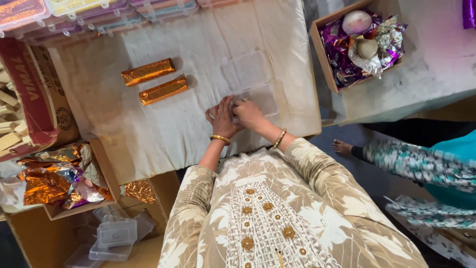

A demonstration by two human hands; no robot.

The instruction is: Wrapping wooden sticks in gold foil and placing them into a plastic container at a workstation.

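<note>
My left hand (221,118) and my right hand (249,113) meet side by side on the cloth-covered table (163,129), fingers bent over something small that they hide. Just beyond the fingertips lies an open clear plastic box (249,79), its lid part stretching away from me. Two bars wrapped in orange-gold foil (148,71) (163,90) lie side by side to the left, apart from both hands. Each wrist wears a gold bangle.
Stacked clear lidded boxes (84,12) line the far edge. A carton of purple and silver foil with round balls (359,44) sits at right. Orange foil scraps (49,178) and empty clear boxes (116,233) fill cartons at lower left. Another person's foot (342,147) is at right.
</note>
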